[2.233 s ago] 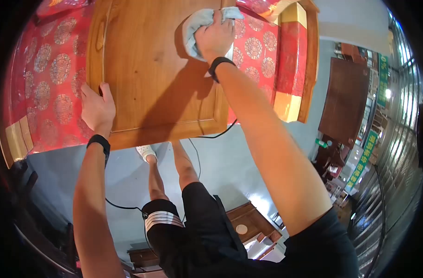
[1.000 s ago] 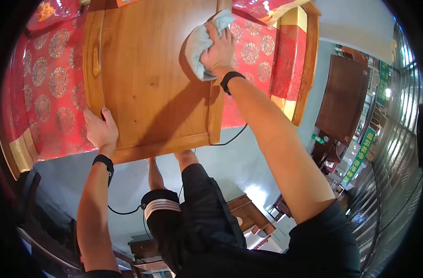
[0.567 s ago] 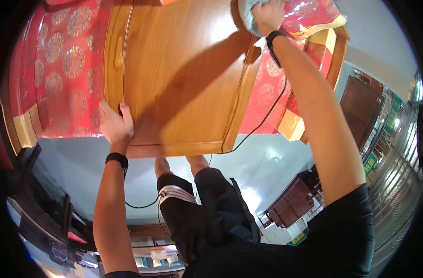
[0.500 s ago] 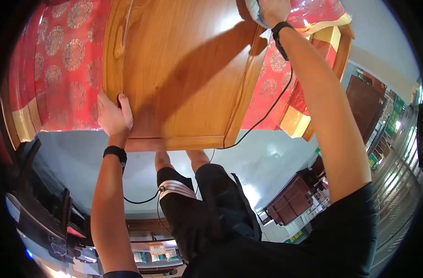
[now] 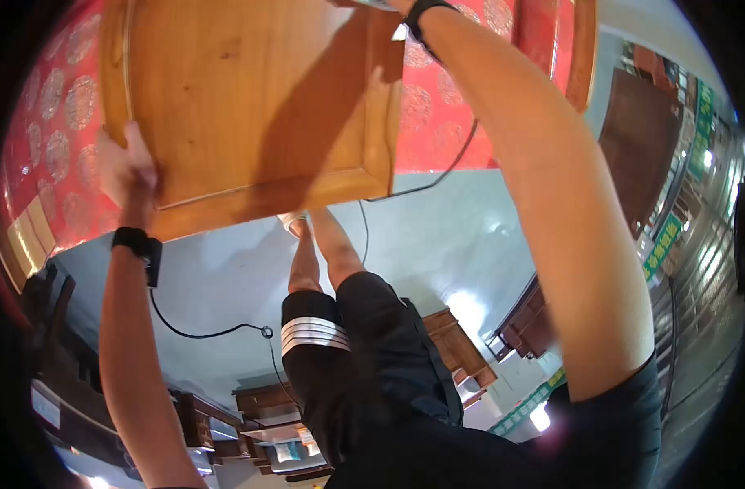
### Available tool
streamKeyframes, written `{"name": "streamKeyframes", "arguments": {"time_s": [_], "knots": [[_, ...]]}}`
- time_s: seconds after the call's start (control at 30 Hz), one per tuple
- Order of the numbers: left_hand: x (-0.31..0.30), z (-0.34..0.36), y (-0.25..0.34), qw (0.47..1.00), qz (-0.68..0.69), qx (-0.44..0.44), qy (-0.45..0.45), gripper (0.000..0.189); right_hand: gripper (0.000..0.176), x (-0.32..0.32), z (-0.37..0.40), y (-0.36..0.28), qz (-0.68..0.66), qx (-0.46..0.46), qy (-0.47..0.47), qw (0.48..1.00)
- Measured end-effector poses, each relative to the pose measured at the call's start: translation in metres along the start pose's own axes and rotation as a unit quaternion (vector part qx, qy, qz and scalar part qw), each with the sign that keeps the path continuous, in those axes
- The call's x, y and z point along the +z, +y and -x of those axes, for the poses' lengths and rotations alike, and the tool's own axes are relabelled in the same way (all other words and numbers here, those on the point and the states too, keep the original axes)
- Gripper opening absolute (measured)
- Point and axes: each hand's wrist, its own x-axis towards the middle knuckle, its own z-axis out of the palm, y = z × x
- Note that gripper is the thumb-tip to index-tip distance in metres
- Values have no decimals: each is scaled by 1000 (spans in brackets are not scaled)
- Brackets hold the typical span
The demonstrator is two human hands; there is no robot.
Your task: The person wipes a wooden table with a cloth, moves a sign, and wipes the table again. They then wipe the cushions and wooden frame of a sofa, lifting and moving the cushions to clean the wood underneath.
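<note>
- Tabletop (image 5: 250, 106): a wooden panel with a raised rim, filling the view from 10 to 12 o'clock. It is sitting over a red cushion (image 5: 42, 138) patterned with roundels.
- Left hand (image 5: 128, 167): it is gripping the tabletop's rim at 9 o'clock, fingers curling over the edge. This looks like a brace so the panel is not sliding or tipping under pressure from the other side.
- Right arm (image 5: 519, 163): it is stretching across toward 12 o'clock and throwing a long shadow on the wood. Its wristband (image 5: 423, 11) is showing at the frame's top.
- Right hand: it is lying past the top edge, so I cannot tell whether it is spread or closed.
- Cable (image 5: 201, 332): it is trailing slack over the floor (image 5: 438, 244) at 7 o'clock, apart from both hands.
</note>
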Motion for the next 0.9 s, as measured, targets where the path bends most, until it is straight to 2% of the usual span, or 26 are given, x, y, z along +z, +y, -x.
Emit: {"name": "streamKeyframes", "arguments": {"time_s": [0.03,0.13,0.17,0.23,0.27,0.3,0.33,0.37,0.4,0.43,0.47,0.53,0.57,0.63,0.67,0.77,0.8,0.83,0.87,0.9], "knots": [[3,-5,-7,1000,-23,-2,9,58,54,-22,28,-17,-102,92,-8,990],[14,-15,-28,999,-42,10,32,63,60,30,88,-13,-86,19,137,987],[17,-18,-34,998,-45,20,48,67,65,27,113,-16,-145,46,116,981],[20,-27,-45,995,-69,45,62,69,76,39,152,-13,-117,-11,130,984],[21,-30,-48,990,-98,66,77,71,76,37,171,-15,-112,-10,131,985],[19,-31,-51,991,-93,66,75,71,73,33,191,-17,-169,11,113,979],[15,-34,-49,987,-61,121,88,72,70,29,206,-17,-225,31,97,969],[18,-37,-48,978,-26,177,104,73,72,32,212,-20,-197,18,95,976],[24,-35,-49,969,-1,201,143,60,71,34,216,-20,-185,10,127,975],[24,-30,-45,969,6,202,145,60,69,36,221,-20,-175,3,155,972],[18,-27,-39,980,-37,146,133,60,69,34,223,-19,-173,2,157,972],[7,-22,-28,984,-123,56,117,61,66,31,220,-20,-233,25,89,968],[10,-31,-45,983,-124,59,118,61,66,32,221,-19,-234,28,90,968],[13,-65,-88,926,-196,238,217,59,63,35,220,-18,-260,13,128,957],[8,-62,-77,922,-195,246,227,59,59,35,220,-19,-297,27,145,943],[11,-18,-51,909,-105,332,230,39,64,34,218,-16,-336,35,129,932],[19,-1,-27,907,-110,335,232,39,67,30,219,-11,-387,35,118,914],[29,23,4,923,-25,331,196,37,67,31,221,-8,-392,36,118,912],[40,44,39,931,59,324,159,37,64,34,221,-6,-437,36,149,887],[58,58,77,937,186,269,125,37,62,39,220,-3,-482,33,177,857]]}}
